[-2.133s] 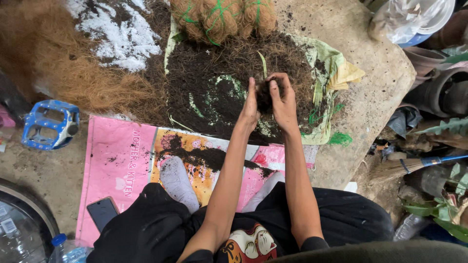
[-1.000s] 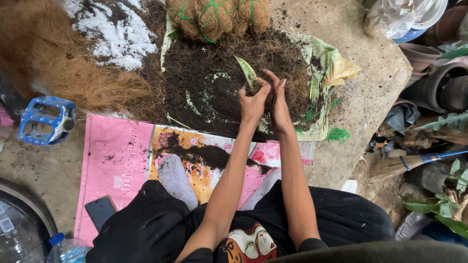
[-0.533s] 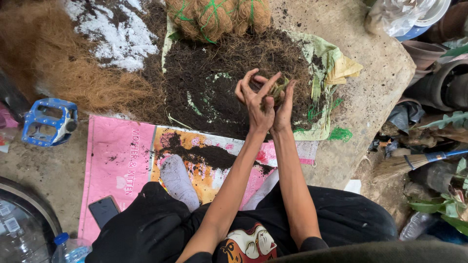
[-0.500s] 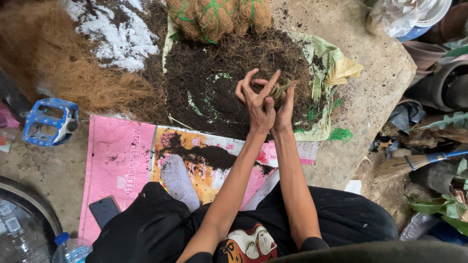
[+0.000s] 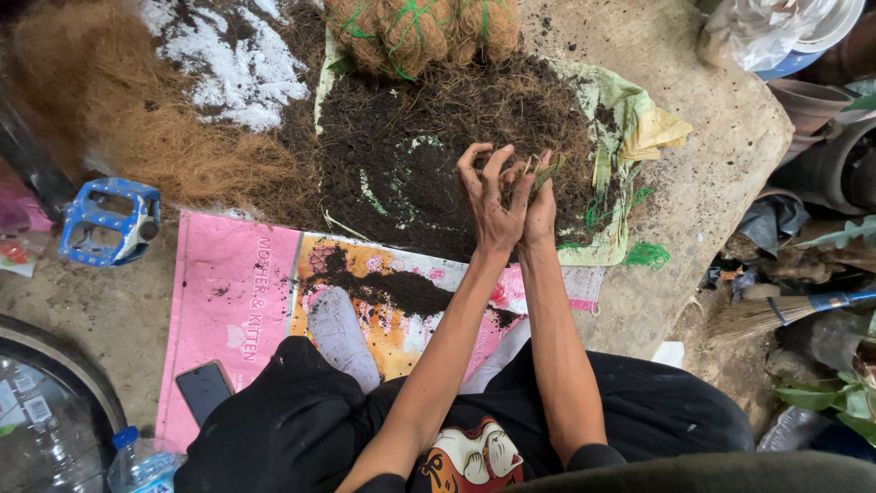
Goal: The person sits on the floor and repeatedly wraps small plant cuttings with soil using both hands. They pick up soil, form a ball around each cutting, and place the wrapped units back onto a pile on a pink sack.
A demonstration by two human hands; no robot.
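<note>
A small clump of fibre and green leaf is held between both hands above the heap of dark soil, which is spread on a green sack laid on the ground. The left hand is seen with its fingers partly spread and curled against the clump, while the right hand is pressed to it from the other side, its fingers closed on the clump. Both hands are raised over the right half of the soil heap, touching each other. At the far edge of the soil, netted balls of coconut fibre are lined up; to the left of the soil a loose mound of brown fibre and a patch of white powder are seen. On the near side of the soil, a pink printed bag is laid flat, with a spill of soil on it and a socked foot resting there. Well left of the soil, a blue pedal lies
</note>
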